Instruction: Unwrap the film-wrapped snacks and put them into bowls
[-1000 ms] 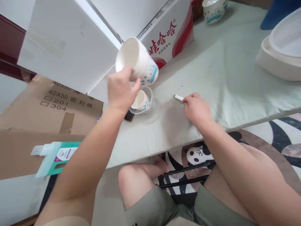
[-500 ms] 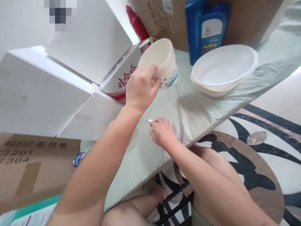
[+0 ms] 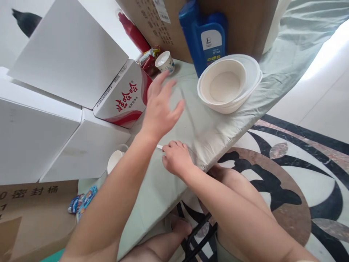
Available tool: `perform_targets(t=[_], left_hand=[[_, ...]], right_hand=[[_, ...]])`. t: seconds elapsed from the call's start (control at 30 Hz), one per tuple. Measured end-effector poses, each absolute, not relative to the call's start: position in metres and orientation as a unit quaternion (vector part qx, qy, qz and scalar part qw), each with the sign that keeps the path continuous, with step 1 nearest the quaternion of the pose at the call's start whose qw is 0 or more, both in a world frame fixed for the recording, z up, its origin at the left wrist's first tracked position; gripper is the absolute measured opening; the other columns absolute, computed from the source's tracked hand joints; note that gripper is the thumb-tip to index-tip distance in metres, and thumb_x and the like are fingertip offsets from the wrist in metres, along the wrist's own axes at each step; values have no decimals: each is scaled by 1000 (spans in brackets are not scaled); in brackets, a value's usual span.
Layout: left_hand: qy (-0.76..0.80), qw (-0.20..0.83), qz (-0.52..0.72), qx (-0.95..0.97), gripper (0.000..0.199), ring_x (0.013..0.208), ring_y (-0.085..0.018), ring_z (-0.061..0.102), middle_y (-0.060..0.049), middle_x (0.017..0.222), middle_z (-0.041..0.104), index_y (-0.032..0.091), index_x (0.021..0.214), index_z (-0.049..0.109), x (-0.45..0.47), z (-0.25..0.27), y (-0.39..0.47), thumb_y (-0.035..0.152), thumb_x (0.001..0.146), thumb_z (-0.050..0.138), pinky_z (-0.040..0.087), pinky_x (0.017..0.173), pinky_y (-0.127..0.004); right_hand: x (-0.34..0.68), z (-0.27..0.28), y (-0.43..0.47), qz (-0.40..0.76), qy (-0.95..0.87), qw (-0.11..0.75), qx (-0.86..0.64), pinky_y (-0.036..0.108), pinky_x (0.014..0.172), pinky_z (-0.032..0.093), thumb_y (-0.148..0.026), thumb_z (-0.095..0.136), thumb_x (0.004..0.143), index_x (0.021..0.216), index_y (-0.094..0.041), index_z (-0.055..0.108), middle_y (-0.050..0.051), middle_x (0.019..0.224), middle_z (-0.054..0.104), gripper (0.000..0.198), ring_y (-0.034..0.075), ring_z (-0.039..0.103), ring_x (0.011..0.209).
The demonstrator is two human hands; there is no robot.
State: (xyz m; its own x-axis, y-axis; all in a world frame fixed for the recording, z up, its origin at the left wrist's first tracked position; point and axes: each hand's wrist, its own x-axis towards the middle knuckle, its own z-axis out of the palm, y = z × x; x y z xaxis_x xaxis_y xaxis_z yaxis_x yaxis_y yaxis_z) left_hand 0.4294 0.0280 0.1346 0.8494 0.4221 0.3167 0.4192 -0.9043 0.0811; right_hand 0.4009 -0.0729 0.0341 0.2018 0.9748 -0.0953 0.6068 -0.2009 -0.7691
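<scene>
My left hand is in the air above the table, empty, with its fingers apart. Beyond its fingertips stands a small white paper cup with a blue-green print. A paper bowl, possibly a stack, now sits inside a wide white plastic bowl to the right. My right hand rests low over the cloth with its fingers curled around a thin white stick. Only the end of that stick shows, so its exact kind is hidden. Another white cup is partly covered by my left forearm.
White cartons line the left side of the cloth-covered table. A blue jug stands against a brown cardboard box at the back, near a red bottle and snack packets. A blue wrapper lies at left.
The stacked paper bowls left my left hand and are inside the white plastic bowl. That hand has opened and moved away from them. My right hand keeps the white stick. The view has shifted.
</scene>
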Motion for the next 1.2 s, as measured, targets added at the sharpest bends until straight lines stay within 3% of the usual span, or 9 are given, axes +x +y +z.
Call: perform_targets(t=[0.17,0.23,0.4,0.5,0.63,0.83,0.97,1.1,1.2], left_hand=[[443,-31,204,873,36,137,-32,51,-17,141,52,21,121,58,254,117,45,32,87,60,43,115,-50],[526,-50,197,826,35,134,-32,54,-19,136,55,20,119,58,195,112,44,34,88,57,43,115,-50],[653,2,42,756,44,126,-35,61,-20,128,66,17,115,62,129,105,35,39,78,68,48,106,-46],[637,36,-7,770,36,111,-29,68,-14,105,76,20,97,69,128,101,39,49,75,70,51,92,-37],[634,23,-27,773,29,95,-24,69,-11,85,76,22,83,72,134,106,50,50,80,65,44,77,-36],[563,-145,130,803,27,94,-26,68,-12,97,76,23,90,70,152,139,33,30,93,45,44,84,-38],[484,-111,153,855,22,103,-25,67,-8,102,75,25,96,70,193,137,21,25,92,49,43,96,-39],[478,-72,69,873,25,104,-26,66,-8,103,75,24,96,72,240,107,43,21,92,48,40,101,-44],[508,-34,3,861,21,112,-31,64,-11,112,74,24,99,74,257,89,58,21,84,58,40,101,-48]], right_hand=[[395,36,-79,322,-568,311,-691,45,96,41,-26,45,94,122,-17,68,15,126,66,37,32,55,119],[388,34,-81,320,-578,305,-686,46,97,41,-27,45,95,121,-18,69,14,129,65,37,33,55,120],[364,27,-85,293,-609,279,-682,47,100,41,-30,47,95,123,-18,69,15,128,66,38,34,57,120],[351,23,-86,277,-623,276,-678,47,97,42,-30,47,95,122,-18,69,16,124,67,37,35,58,119],[345,21,-89,274,-630,269,-675,46,94,45,-29,47,94,119,-18,70,15,122,68,35,34,59,118],[357,22,-89,274,-603,295,-689,44,95,45,-30,49,93,116,-20,71,13,119,69,33,33,60,116],[361,22,-83,280,-601,296,-688,45,95,44,-30,47,93,116,-20,70,13,119,69,34,33,60,115],[356,20,-83,257,-601,279,-704,48,100,42,-30,47,93,115,-21,72,14,123,68,34,34,59,118],[356,20,-87,268,-588,257,-719,50,97,43,-31,48,92,112,-23,74,14,122,69,34,35,59,117]])
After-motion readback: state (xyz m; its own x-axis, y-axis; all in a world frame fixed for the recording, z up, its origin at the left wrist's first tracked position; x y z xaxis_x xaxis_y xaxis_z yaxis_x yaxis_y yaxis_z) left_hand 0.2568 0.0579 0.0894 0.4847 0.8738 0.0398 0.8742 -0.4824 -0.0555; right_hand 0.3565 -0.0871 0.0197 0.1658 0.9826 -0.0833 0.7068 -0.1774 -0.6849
